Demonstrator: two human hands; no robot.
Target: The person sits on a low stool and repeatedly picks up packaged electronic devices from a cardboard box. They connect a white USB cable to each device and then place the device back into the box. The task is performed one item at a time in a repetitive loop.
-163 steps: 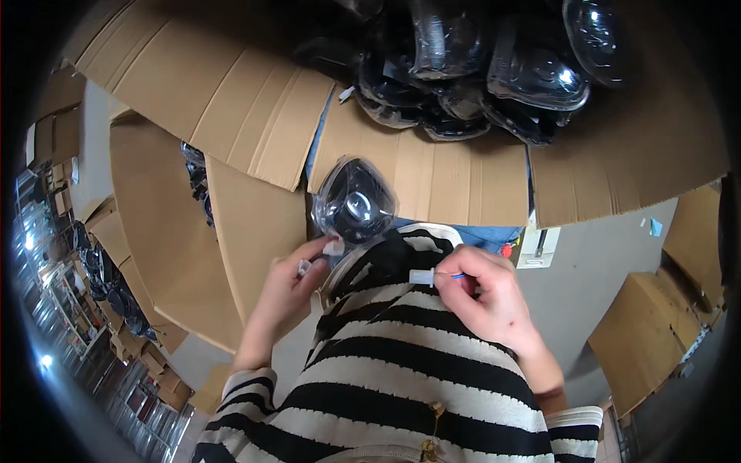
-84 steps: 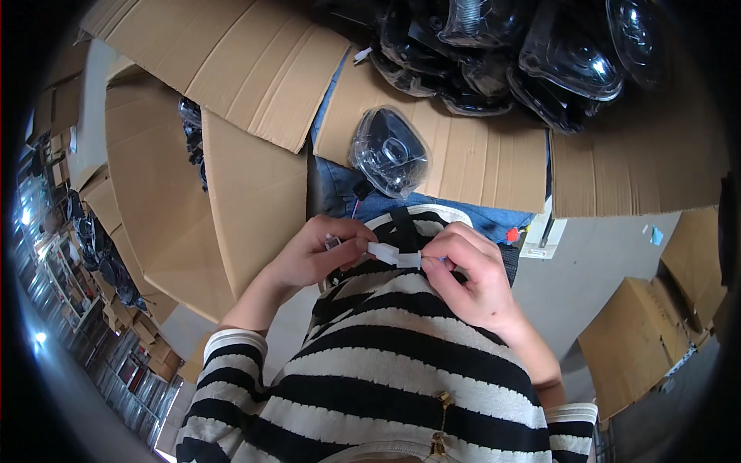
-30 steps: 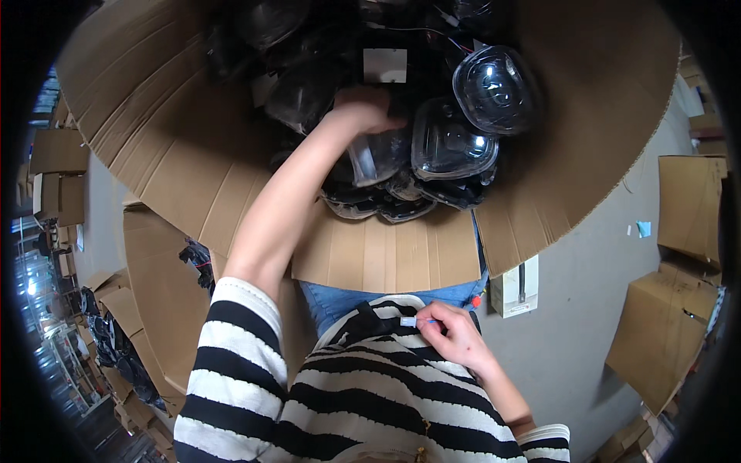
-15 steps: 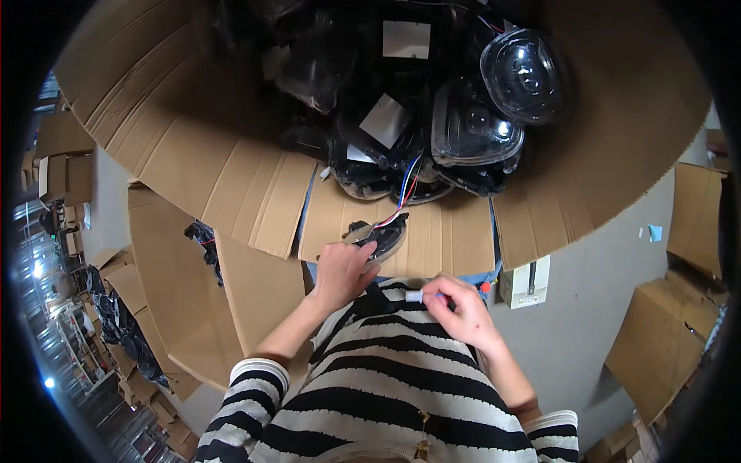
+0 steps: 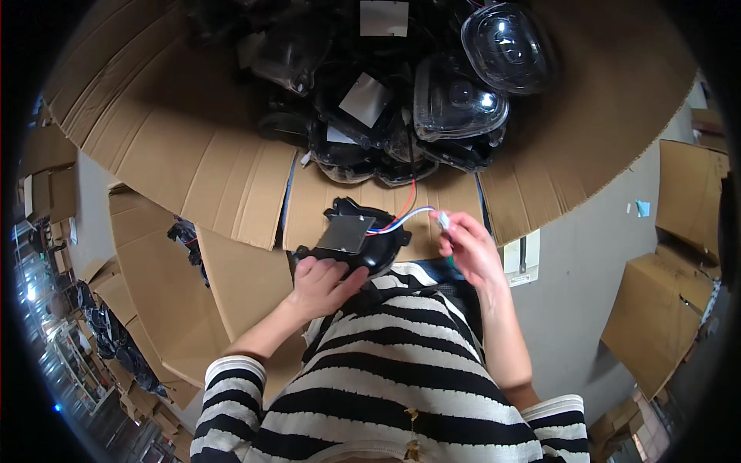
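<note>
A large open cardboard box (image 5: 193, 147) holds a heap of black headlamps (image 5: 432, 100) with clear lenses, while more flattened cardboard boxes (image 5: 664, 309) lie on the grey floor (image 5: 587, 278)

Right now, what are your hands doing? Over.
Left hand grips black lamp, back side up. Right hand pinches white plug on its wires. Box of lamps ahead.

A large open brown cardboard box (image 5: 231, 147) is seen ahead; white rectangular labels (image 5: 384, 15) are stuck on black parts inside. Smaller brown cardboard boxes (image 5: 664, 309) are stacked on the right, a white tag (image 5: 522, 261) beside.
</note>
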